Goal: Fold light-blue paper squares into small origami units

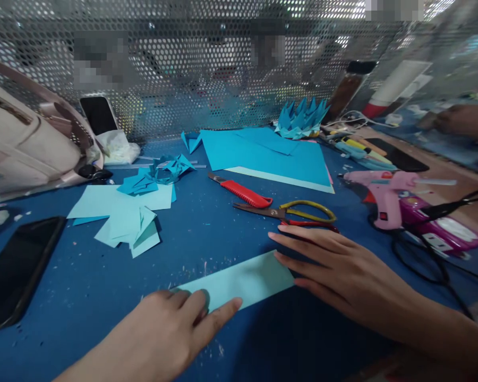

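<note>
A light blue paper strip (pixel 239 281) is laid flat on the blue surface (pixel 207 228), low in the centre of the view. Its left end is pressed down by the left hand (pixel 171 334), fingers mostly curled, index finger stretched along the near edge; nothing is gripped. Its right end is touched by the fingertips of the right hand (pixel 342 276), held flat and spread, palm down, nothing grasped.

Just behind the right hand, scissors (pixel 290 212) with yellow and red loops are seen lying on the surface, and beside them a red-handled cutter (pixel 242 193). Further back a stack of blue paper sheets (pixel 271 154) is spread, with a folded blue paper crown (pixel 300 119) behind it. To the left, cut and folded paper pieces (pixel 127 212) are scattered. A dark phone (pixel 16 270) is lying at the left edge. A pink glue gun (pixel 382 191) is placed at the right, its black cable (pixel 430 254) trailing near the right forearm. A beige bag (pixel 24 143) is set at the far left.
</note>
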{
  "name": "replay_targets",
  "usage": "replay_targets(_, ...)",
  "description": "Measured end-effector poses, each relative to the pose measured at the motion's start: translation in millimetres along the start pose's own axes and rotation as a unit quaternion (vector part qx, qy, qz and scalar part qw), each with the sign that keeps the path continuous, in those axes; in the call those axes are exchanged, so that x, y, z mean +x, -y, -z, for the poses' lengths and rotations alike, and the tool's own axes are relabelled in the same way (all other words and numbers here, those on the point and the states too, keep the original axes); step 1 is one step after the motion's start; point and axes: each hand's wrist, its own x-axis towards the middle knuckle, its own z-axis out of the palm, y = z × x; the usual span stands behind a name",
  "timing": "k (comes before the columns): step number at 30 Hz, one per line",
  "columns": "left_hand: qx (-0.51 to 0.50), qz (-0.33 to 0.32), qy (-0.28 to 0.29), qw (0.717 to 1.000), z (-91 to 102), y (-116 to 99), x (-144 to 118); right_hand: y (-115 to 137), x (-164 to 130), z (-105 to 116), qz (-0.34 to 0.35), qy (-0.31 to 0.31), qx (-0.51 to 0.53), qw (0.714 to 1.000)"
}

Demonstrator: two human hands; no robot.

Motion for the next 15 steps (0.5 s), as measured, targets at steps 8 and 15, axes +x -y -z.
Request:
replay_targets(8,0.001,0.025,-0.012,1.0,-6.7,-4.8,-2.8,3.2,41.2,-1.0,0.112,0.057,0.053,0.991)
replay_targets(15,0.001,0.02,-0.034,0.999,-3.4,-7.0,-4.7,14.4,88.8,-4.3,0.215,0.079,0.081,0.97)
